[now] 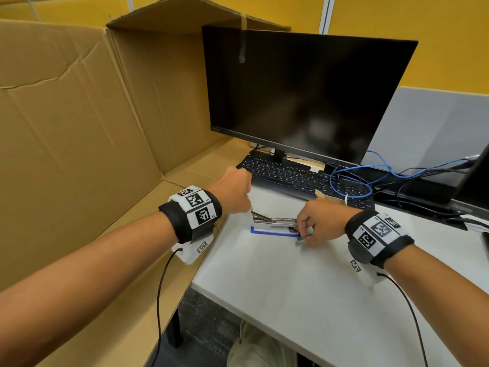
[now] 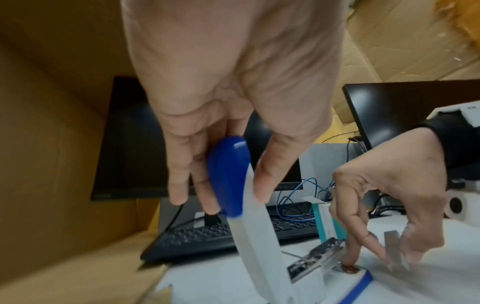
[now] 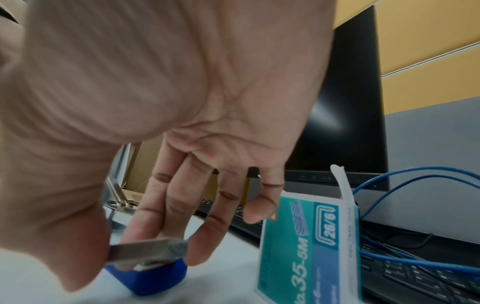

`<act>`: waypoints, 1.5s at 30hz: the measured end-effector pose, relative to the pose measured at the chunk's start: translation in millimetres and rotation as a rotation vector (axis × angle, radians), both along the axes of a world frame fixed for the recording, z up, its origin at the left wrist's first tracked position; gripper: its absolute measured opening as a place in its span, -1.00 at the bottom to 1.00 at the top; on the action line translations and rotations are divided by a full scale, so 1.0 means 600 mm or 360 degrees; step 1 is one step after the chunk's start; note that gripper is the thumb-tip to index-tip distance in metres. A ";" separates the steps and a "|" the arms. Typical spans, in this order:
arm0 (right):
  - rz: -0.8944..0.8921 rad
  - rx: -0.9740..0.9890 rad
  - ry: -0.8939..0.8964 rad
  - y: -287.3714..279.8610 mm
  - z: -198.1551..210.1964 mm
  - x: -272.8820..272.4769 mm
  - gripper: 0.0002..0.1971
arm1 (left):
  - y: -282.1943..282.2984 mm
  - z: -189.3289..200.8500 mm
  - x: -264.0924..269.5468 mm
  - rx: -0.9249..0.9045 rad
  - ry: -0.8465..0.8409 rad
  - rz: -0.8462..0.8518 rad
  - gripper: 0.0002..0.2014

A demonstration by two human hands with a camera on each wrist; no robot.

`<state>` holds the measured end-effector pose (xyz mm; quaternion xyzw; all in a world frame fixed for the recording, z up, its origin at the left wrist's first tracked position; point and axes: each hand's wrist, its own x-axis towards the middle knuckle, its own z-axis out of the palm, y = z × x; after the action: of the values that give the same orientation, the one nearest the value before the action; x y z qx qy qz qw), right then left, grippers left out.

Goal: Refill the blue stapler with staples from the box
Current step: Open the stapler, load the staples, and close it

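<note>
Between both hands [image 1: 234,192], open blue stapler [image 1: 275,227] on desk [image 1: 304,287]

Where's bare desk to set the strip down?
Free: white desk between blue-and-white stapler and the near edge, between both forearms. Crowded: behind the stapler, teal staple box, black keyboard, blue cable. Left: brown cardboard.
</note>
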<state>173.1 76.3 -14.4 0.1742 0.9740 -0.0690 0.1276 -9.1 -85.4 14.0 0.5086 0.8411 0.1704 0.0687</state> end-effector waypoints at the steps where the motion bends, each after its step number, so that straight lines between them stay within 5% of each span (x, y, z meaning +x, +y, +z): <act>1: 0.0001 -0.0009 0.0001 -0.001 0.001 0.002 -0.87 | -0.003 0.003 0.002 -0.0048 0.0067 0.0012 -0.67; 13: -0.0042 -0.0016 0.0009 -0.003 0.004 0.002 -0.84 | 0.007 0.022 0.028 -0.0474 0.0745 0.0103 -0.67; 26: -0.0068 -0.0044 0.0020 -0.006 0.005 0.003 -0.88 | 0.002 -0.021 0.001 -0.0902 0.0713 0.0077 -0.64; 30: -0.0081 -0.0059 0.0016 -0.006 0.008 0.003 -0.87 | 0.016 -0.031 -0.005 -0.0861 0.0614 -0.0014 -0.57; 34: -0.0082 -0.0049 0.0012 -0.009 0.006 0.003 -0.89 | 0.037 -0.055 0.012 -0.0503 0.0298 -0.0283 -0.54; 45: -0.0094 -0.0064 -0.0019 -0.014 0.014 0.004 -0.86 | 0.067 -0.078 0.041 -0.0280 0.0306 -0.0317 -0.77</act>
<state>175.4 67.8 -6.1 0.2007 0.9660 -0.0912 0.1348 15.7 -45.3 -32.6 0.5955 0.8010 0.0389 0.0487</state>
